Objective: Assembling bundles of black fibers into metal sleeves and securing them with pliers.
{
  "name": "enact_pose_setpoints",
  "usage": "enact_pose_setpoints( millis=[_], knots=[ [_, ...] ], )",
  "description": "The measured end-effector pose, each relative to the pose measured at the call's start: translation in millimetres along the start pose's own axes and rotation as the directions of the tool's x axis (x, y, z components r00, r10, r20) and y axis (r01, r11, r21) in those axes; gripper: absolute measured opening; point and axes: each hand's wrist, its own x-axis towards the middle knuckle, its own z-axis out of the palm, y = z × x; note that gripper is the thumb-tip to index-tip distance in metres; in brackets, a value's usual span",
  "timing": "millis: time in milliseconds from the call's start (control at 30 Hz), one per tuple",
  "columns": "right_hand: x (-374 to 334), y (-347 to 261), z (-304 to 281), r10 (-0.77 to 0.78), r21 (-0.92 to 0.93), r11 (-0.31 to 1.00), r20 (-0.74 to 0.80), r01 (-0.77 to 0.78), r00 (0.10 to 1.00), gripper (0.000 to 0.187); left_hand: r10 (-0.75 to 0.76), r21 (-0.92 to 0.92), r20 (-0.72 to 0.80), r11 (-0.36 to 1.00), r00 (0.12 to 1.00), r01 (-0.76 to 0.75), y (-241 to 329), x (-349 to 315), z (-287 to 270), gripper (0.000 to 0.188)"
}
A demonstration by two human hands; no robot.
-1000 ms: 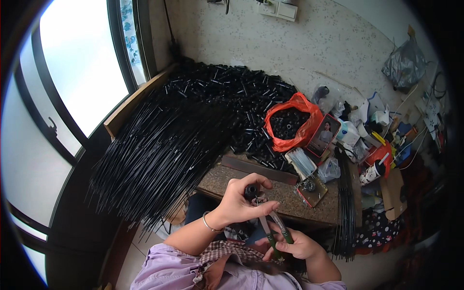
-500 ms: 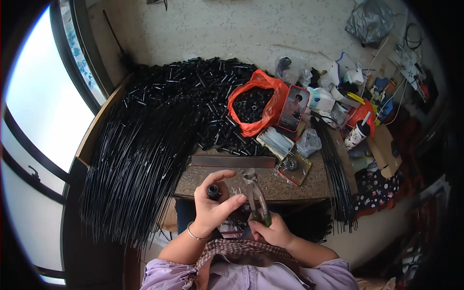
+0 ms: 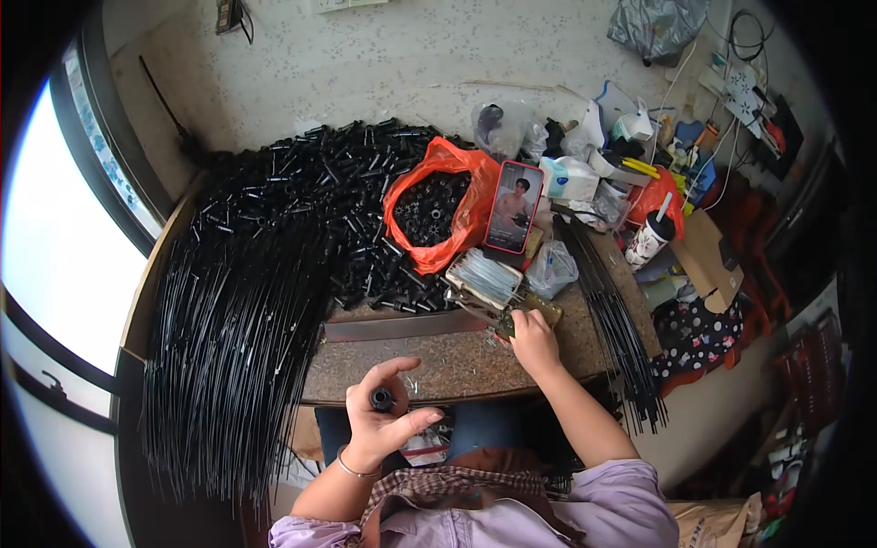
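Note:
My left hand is curled round a black tubular piece, its round open end facing up, while thumb and forefinger stand apart. My right hand reaches forward over the table, fingers bent together at the gold phone case; what they hold is hidden. Just beyond it lies a bundle of thin pale strips in a small container. A red-orange plastic bag stands open with small black round parts inside. The pliers cannot be made out now.
A big heap of black tubular pieces and long black rods covers the left side. A dark flat bar lies near the front. Right are a phone, more black rods, a patterned cup and a cardboard box.
My right hand has moved forward and right from beside my left hand to the phone case. The pliers it held no longer show clearly. My left hand keeps the black tubular piece.

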Motion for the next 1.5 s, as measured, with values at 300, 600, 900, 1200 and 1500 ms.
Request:
enact_pose_setpoints(
  millis=[300, 600, 900, 1200, 1500],
  knots=[
    [-6.7, 3.0, 0.0, 0.151, 0.056, 0.987, -0.011, -0.15, 0.988, 0.017, -0.044, -0.027, -0.031, 0.999, 0.999, 0.043, 0.2, 2.6, -1.2, 0.051],
    [2.5, -55.0, -56.1, 0.415, 0.896, 0.089, 0.364, -0.435, 0.834, 0.019, -0.077, -0.03, 0.214, 0.996, 0.974, 0.085, 7.3, 2.4, 11.7, 0.049],
    [-18.3, -162.8, -132.4, 0.156, 0.925, -0.306, 0.281, -0.224, 0.947, 0.025, 0.047, 0.021, 0.058, 0.999, 0.997, -0.048, 28.7, -9.4, 26.4, 0.065],
    [-27.7, -177.7, -139.9, 0.17, 0.981, -0.115, 0.173, -0.155, 0.97, 0.024, 0.074, 0.128, 0.0, 0.989, 0.997, -0.074, 38.5, -26.1, 23.1, 0.07],
    [-17.7, -164.3, -128.9, 0.022, 0.993, -0.086, 0.087, -0.085, 0.996, 0.038, -0.041, -0.175, 0.34, 0.979, 0.939, 0.106, 49.4, -17.6, 2.3, 0.07]
  ],
)
